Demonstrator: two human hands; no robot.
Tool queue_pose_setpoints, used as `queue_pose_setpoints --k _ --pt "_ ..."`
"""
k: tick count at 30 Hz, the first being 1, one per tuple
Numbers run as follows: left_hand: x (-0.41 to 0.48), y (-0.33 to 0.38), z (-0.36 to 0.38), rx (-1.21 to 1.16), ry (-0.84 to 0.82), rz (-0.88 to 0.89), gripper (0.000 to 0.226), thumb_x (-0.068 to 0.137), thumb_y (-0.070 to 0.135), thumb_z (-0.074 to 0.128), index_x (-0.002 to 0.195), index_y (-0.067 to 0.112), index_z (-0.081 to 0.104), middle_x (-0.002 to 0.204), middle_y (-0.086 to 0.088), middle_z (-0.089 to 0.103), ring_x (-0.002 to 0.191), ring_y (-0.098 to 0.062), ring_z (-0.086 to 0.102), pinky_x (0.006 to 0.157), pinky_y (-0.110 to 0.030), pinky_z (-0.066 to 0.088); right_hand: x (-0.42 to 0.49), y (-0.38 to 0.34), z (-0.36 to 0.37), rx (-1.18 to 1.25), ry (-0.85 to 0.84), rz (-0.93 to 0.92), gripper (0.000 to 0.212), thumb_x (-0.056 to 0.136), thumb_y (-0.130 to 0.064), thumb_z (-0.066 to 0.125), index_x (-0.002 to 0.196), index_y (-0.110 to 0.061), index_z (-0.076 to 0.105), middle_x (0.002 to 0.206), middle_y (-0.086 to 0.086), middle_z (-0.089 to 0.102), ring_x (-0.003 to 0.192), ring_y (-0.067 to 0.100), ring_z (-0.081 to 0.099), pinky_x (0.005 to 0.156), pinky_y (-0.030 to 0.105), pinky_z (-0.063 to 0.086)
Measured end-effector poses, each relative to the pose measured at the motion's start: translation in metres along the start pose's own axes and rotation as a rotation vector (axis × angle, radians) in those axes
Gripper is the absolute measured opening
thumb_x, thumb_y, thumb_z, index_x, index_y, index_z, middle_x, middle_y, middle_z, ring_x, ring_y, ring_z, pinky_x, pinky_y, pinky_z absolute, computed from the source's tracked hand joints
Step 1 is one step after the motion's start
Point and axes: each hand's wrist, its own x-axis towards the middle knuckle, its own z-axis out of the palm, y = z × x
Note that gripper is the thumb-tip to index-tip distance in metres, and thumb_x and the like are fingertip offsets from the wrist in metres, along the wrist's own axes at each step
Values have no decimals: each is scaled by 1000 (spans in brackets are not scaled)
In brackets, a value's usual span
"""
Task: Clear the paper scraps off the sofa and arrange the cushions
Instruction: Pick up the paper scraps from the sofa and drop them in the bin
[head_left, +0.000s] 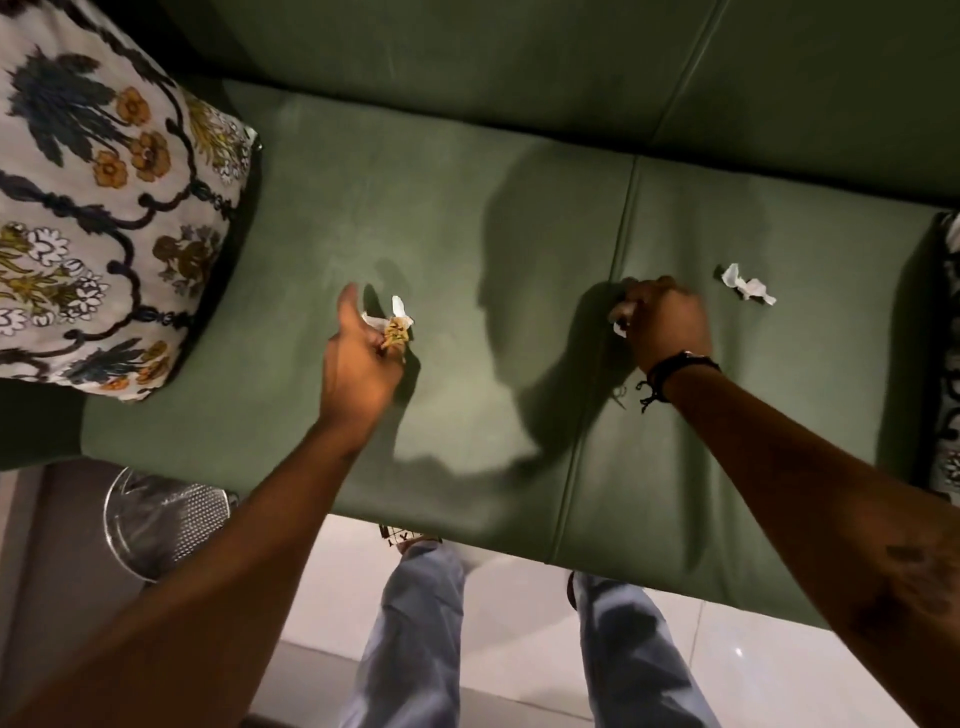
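Note:
I look down on a green sofa seat (467, 218). My left hand (361, 361) holds white and yellowish paper scraps (397, 325) just above the left seat cushion. My right hand (667, 322), with a dark wristband, is closed on a white paper scrap (621, 317) right at the seam between the two seat cushions. Another crumpled white scrap (748, 285) lies loose on the right seat cushion, a short way right of my right hand. A floral cushion (104, 197) rests at the sofa's left end. A second patterned cushion (950, 364) shows only as a sliver at the right edge.
A metal mesh bin (166, 519) with a clear liner stands on the floor by the sofa's front left corner. My legs in light jeans (421, 623) stand on pale floor tiles in front of the sofa. The green backrest (519, 62) runs along the top.

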Motion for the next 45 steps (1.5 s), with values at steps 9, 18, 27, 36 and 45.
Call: queue_pose_setpoints --k 9,18,27,36,45 --pt "22 -3 9 223 -72 38 14 89 15 67 87 3 74 93 -29 74 90 -43 70 79 -43 56 -20 45 -33 308 321 276 22 87 1 53 97 -1 72 108 15 65 97 25 61 80 9 39" --pt "-18 19 33 -66 -200 42 23 72 -1 59 89 3 74 96 -20 77 91 -30 74 89 -36 58 18 77 -46 115 116 242 14 82 -10 68 90 1 73 108 23 66 97 34 63 83 29 50" --pt "-98 -5 7 -298 -21 -161 23 78 -5 53 96 2 65 98 -25 69 84 -21 57 77 -33 48 -99 -76 19 521 50 16 16 74 12 64 77 1 75 83 21 71 80 27 67 75 21 48" --pt "-146 -207 -135 -298 518 -693 15 83 -7 62 75 5 67 76 -13 68 75 -19 58 69 -25 39 -254 -324 203 469 -480 -352 14 74 6 59 80 0 71 85 23 71 83 35 65 77 34 46" --pt "-108 -348 -172 -324 373 -826 39 77 7 77 114 11 66 104 -13 73 99 -30 68 88 -33 51 -248 -394 328 204 -691 -513 29 87 -8 56 115 -5 62 121 21 63 117 33 54 96 32 41"
